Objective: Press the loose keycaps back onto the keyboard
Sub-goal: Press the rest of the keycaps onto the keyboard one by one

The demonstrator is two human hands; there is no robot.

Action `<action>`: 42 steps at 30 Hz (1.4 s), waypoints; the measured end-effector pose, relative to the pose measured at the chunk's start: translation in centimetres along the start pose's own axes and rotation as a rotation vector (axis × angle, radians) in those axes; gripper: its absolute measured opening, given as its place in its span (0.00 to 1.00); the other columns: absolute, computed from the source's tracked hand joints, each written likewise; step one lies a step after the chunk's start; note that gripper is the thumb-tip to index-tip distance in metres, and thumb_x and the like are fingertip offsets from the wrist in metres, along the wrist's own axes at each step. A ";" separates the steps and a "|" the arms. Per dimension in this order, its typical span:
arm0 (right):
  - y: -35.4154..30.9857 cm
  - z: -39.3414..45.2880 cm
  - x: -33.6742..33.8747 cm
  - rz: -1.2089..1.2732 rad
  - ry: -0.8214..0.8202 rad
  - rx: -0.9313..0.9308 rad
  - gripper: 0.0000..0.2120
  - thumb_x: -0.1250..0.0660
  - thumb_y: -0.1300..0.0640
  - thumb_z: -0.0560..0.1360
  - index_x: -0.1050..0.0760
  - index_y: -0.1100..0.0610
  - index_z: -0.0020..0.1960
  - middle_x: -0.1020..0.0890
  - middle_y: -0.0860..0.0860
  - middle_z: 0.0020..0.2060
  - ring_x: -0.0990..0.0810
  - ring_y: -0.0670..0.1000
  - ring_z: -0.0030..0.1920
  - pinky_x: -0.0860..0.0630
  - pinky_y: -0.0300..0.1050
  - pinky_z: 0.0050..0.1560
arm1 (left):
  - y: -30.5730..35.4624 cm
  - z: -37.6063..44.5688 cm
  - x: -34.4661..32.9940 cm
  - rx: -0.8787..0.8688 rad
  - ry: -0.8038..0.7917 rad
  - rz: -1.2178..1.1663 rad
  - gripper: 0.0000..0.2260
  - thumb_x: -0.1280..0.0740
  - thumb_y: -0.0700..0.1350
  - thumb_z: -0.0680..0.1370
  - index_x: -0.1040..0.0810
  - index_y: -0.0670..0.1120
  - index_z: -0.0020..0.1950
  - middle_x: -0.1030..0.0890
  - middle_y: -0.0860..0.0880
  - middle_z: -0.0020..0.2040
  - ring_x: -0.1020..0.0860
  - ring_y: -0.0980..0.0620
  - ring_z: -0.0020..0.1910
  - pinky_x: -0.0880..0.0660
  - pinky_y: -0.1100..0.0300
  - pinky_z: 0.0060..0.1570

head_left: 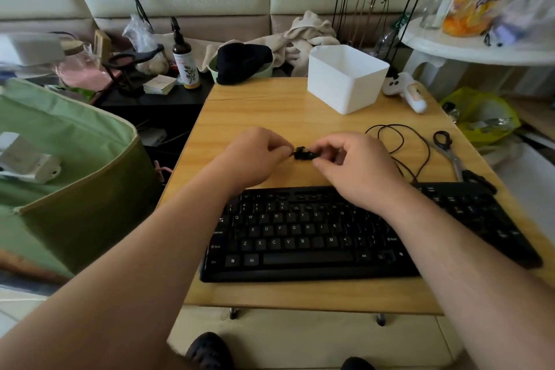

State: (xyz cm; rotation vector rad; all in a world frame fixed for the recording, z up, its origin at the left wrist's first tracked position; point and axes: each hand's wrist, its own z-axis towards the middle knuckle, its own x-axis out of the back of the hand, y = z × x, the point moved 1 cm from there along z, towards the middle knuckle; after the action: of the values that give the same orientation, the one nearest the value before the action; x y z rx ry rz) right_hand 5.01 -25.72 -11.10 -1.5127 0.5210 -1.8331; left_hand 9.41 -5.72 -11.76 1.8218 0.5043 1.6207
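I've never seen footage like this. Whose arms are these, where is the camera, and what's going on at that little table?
No machine here: a person wears a camera on the head, looking down at their own arms. On the wooden table lies a black keyboard, some key spots look bare. Beyond it, the left hand and right hand together pinch a small black piece, probably a loose keycap. Also there: a white tub, a thin black cable and scissors.
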 end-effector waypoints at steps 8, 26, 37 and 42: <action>-2.0 -0.4 -0.6 0.197 0.196 0.258 0.14 0.20 0.61 0.71 0.15 0.48 0.54 0.18 0.45 0.48 0.20 0.48 0.41 0.23 0.34 0.43 | 1.9 -3.5 0.0 0.201 -0.242 -1.028 0.10 0.36 0.43 0.84 0.15 0.44 0.52 0.18 0.49 0.42 0.22 0.57 0.39 0.27 0.63 0.41; -2.2 -0.6 -0.1 0.189 0.223 0.370 0.06 0.20 0.58 0.72 0.13 0.54 0.48 0.16 0.45 0.46 0.19 0.49 0.41 0.22 0.45 0.43 | 2.0 -4.4 0.8 0.131 -0.262 -1.074 0.11 0.34 0.49 0.78 0.17 0.43 0.49 0.18 0.48 0.41 0.23 0.56 0.39 0.24 0.66 0.39; -2.3 -0.2 -0.5 0.163 0.217 0.409 0.09 0.23 0.60 0.75 0.13 0.53 0.54 0.15 0.46 0.47 0.18 0.49 0.42 0.22 0.48 0.44 | 2.2 -4.6 1.1 -0.049 -0.097 -0.727 0.17 0.41 0.51 0.87 0.17 0.43 0.51 0.17 0.48 0.43 0.25 0.55 0.39 0.26 0.62 0.41; -1.9 0.0 -0.8 0.056 0.306 0.464 0.08 0.25 0.57 0.78 0.13 0.55 0.56 0.15 0.48 0.46 0.17 0.49 0.46 0.20 0.48 0.46 | 2.0 -4.7 1.7 -0.055 -0.109 -0.680 0.18 0.40 0.52 0.86 0.15 0.42 0.53 0.15 0.46 0.47 0.25 0.52 0.42 0.27 0.59 0.44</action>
State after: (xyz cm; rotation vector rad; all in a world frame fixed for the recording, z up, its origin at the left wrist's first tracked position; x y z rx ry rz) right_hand 4.58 -23.85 -10.40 -0.9091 0.2460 -1.9820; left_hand 4.86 -5.08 -9.05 1.4593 0.8993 1.0519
